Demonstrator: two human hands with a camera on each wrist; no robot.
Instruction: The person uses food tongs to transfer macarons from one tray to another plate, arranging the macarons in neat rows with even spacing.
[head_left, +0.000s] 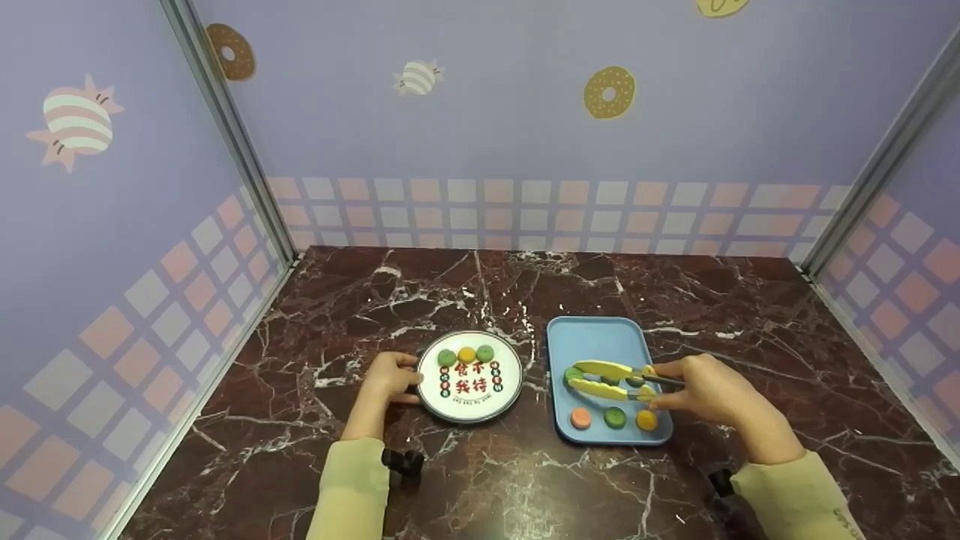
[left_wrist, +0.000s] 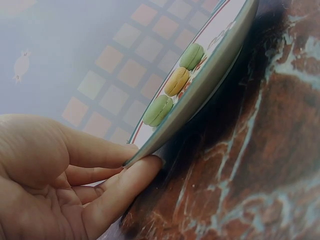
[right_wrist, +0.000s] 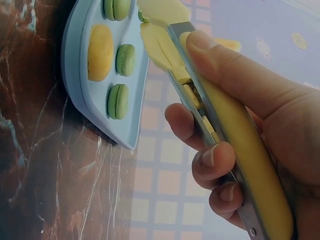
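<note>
My left hand (head_left: 389, 379) pinches the left rim of a round white plate (head_left: 429, 381), thumb and fingers on either side of the edge in the left wrist view. Two green macarons (left_wrist: 158, 111) flank a yellow macaron (left_wrist: 177, 82) on it. In my right hand (head_left: 711, 386) are yellow-and-metal tongs (head_left: 600, 367), held over a blue tray (head_left: 598, 339). Their parted tips lie either side of a green macaron (head_left: 572, 375); whether they touch it, I cannot tell. Other green macarons are partly hidden behind the tongs. Along the near row sit pink (head_left: 580, 418), green (head_left: 615, 418) and yellow (head_left: 646, 421) macarons.
Plate and tray stand side by side on a dark red marbled table (head_left: 480, 480), with a gap between them. Lilac wall panels (head_left: 510, 135) with printed sweets and checks enclose the back and both sides.
</note>
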